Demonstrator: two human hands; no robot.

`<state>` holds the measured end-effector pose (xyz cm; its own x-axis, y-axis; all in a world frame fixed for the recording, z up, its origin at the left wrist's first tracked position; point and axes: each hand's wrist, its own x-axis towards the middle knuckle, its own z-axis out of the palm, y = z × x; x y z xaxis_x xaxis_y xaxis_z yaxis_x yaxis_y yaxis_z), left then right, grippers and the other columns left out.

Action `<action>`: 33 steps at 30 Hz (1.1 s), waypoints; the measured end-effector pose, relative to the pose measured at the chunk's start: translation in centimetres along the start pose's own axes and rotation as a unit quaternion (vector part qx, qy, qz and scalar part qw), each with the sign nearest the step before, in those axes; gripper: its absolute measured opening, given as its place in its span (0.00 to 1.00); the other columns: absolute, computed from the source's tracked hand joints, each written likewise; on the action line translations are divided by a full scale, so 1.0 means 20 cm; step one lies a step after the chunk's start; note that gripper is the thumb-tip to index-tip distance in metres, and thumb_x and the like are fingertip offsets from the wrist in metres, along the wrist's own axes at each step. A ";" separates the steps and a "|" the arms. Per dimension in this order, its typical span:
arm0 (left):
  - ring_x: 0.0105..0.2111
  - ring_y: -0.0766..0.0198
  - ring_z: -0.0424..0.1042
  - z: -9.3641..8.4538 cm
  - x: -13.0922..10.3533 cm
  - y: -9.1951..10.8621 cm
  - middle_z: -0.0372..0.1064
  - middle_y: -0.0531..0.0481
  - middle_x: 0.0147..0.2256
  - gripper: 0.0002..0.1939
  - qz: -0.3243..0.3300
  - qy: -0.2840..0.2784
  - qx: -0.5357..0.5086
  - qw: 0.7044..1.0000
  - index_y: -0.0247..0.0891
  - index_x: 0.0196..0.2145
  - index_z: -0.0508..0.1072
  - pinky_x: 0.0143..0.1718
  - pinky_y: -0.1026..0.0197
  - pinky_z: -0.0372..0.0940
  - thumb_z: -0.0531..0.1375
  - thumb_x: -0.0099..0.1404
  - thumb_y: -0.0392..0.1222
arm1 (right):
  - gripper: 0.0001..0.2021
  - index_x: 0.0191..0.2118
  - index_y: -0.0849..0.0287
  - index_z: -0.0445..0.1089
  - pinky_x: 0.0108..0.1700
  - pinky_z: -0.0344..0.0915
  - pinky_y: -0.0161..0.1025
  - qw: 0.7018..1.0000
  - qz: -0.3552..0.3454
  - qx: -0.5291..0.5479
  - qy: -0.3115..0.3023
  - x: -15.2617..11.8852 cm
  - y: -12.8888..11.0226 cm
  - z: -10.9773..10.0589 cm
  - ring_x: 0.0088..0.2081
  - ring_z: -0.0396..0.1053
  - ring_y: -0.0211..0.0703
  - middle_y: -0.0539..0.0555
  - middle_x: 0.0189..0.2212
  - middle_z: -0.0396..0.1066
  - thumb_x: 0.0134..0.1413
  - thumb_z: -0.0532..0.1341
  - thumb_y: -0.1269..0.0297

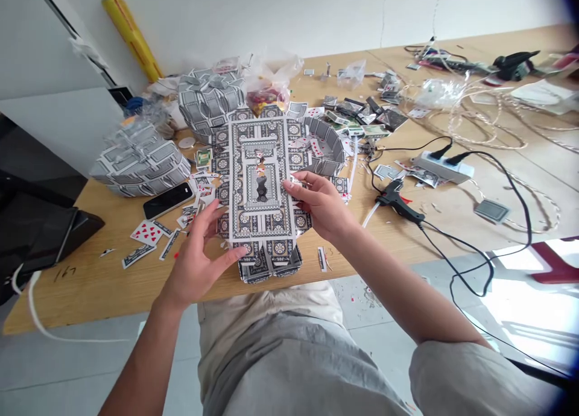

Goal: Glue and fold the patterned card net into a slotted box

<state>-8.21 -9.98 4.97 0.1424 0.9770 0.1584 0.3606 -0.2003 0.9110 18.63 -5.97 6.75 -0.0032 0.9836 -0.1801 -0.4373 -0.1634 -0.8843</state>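
A flat structure built from folded playing cards, with black, white and gold patterned backs, is held over the table's front edge. A rectangular frame of white-edged cards lies across its top, with a dark figure in the middle. My left hand grips its lower left side, with the thumb against the near corner and the fingers along the edge. My right hand holds the right side, thumb on top and the other fingers partly hidden at the edge. Behind it stands a round card-built tray with loose cards inside.
Two grey card-built baskets stand at the left, near a phone and loose cards. A black glue gun lies at the right, its cable by a power strip. Card scraps and plastic bags sit behind.
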 end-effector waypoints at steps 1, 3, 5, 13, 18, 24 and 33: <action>0.64 0.44 0.72 0.01 -0.01 -0.02 0.72 0.38 0.63 0.51 -0.020 0.002 -0.037 0.999 0.46 0.72 0.62 0.65 0.44 0.69 0.78 0.55 0.52 | 0.23 0.38 0.53 0.73 0.30 0.68 0.37 1.000 -0.007 -0.007 -0.011 -0.01 0.01 -0.01 0.30 0.71 0.38 0.47 0.34 0.77 0.41 0.82 0.53; 0.60 0.44 0.75 0.03 -0.02 -0.03 0.74 0.38 0.60 0.51 -0.058 -0.006 -0.107 0.993 0.45 0.71 0.61 0.61 0.44 0.73 0.78 0.55 0.51 | 0.22 0.39 0.51 0.73 0.30 0.69 0.37 0.999 -0.024 -0.022 -0.036 -0.03 0.02 -0.04 0.31 0.72 0.38 0.47 0.36 0.77 0.43 0.81 0.53; 0.57 0.44 0.77 0.05 -0.04 -0.03 0.76 0.39 0.57 0.48 -0.101 -0.014 -0.160 0.982 0.44 0.67 0.65 0.57 0.45 0.76 0.79 0.53 0.50 | 0.21 0.39 0.50 0.74 0.32 0.70 0.38 0.997 -0.036 -0.034 -0.056 -0.05 0.03 -0.06 0.32 0.73 0.40 0.47 0.36 0.77 0.45 0.81 0.53; 0.54 0.41 0.80 0.08 -0.14 0.04 0.80 0.41 0.54 0.42 -0.164 -0.056 -0.133 0.976 0.41 0.60 0.73 0.56 0.43 0.78 0.80 0.51 0.51 | 0.20 0.36 0.50 0.75 0.44 0.75 0.45 0.992 -0.069 -0.082 -0.070 -0.12 0.06 -0.10 0.42 0.76 0.47 0.48 0.38 0.78 0.41 0.82 0.52; 0.53 0.44 0.80 0.06 -0.17 0.01 0.81 0.43 0.51 0.33 -0.129 -0.041 -0.085 0.987 0.41 0.55 0.77 0.54 0.47 0.79 0.79 0.54 0.48 | 0.21 0.34 0.48 0.76 0.45 0.75 0.49 0.992 -0.071 -0.089 -0.055 -0.16 0.06 -0.11 0.46 0.75 0.52 0.50 0.38 0.77 0.37 0.83 0.51; 0.50 0.48 0.82 0.04 -0.20 0.00 0.82 0.47 0.48 0.26 -0.088 -0.041 -0.041 0.994 0.43 0.52 0.79 0.53 0.49 0.79 0.77 0.57 0.47 | 0.19 0.33 0.48 0.78 0.42 0.74 0.49 0.990 -0.089 -0.097 -0.050 -0.21 0.07 -0.11 0.41 0.75 0.50 0.50 0.36 0.77 0.37 0.83 0.53; 0.53 0.44 0.80 0.03 -0.28 -0.04 0.82 0.47 0.50 0.18 -0.067 -0.059 0.037 0.995 0.43 0.47 0.83 0.60 0.46 0.74 0.75 0.60 0.48 | 0.17 0.33 0.48 0.79 0.44 0.77 0.51 0.990 -0.072 -0.096 -0.081 -0.29 0.05 -0.13 0.44 0.77 0.53 0.50 0.37 0.79 0.39 0.83 0.57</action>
<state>-8.72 -15.39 3.09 0.1946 0.9808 -0.0136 0.4498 -0.0769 0.8898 20.43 -11.99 5.74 -0.1045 0.9945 0.0104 -0.2656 -0.0178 -0.9639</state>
